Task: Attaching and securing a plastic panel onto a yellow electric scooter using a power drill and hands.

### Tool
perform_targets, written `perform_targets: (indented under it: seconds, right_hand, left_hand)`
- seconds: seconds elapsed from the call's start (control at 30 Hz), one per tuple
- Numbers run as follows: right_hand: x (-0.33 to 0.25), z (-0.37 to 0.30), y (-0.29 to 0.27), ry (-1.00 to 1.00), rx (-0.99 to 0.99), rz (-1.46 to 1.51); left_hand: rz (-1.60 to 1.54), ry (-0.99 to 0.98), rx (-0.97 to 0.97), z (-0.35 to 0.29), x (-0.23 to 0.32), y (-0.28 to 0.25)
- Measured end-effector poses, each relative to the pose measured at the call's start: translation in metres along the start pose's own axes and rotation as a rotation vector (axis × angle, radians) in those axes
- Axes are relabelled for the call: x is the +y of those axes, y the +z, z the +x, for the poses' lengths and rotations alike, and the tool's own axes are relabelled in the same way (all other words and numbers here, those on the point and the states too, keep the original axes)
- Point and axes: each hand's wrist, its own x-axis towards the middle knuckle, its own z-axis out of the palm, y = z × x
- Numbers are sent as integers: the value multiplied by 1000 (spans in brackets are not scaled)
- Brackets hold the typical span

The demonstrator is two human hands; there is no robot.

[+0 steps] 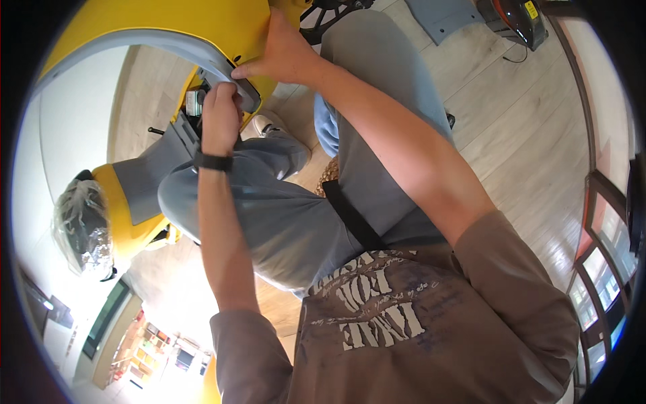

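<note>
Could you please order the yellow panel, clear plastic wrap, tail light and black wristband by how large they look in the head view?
1. Yellow panel
2. Clear plastic wrap
3. Tail light
4. Black wristband

The left arm (227, 236) runs almost straight up from its sleeve, slightly bent at most. The left hand (222, 120) curls into a fist, knuckles forward (its fingertips are hidden from view). The right arm (383, 128) slants up and inward from a bent elbow. The right hand (286, 52) is spread, thumb stretched toward the left fist, just above its knuckles, the other fingers reaching away from the body.
</note>
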Motion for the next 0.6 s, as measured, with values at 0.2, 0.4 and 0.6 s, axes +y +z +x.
perform_targets:
  seconds: [0.2,0.4,0.6]
  right_hand:
    - [-24,-63,-2,-126,217,-85]
    - [-27,-69,-1,-366,235,-184]
    - [-22,-61,0,-396,293,-260]
  left_hand:
    - [-612,6,-164,-33,-13,28]
    - [-959,-35,-410,-26,-17,28]
    - [-914,75,-329,-16,-10,35]
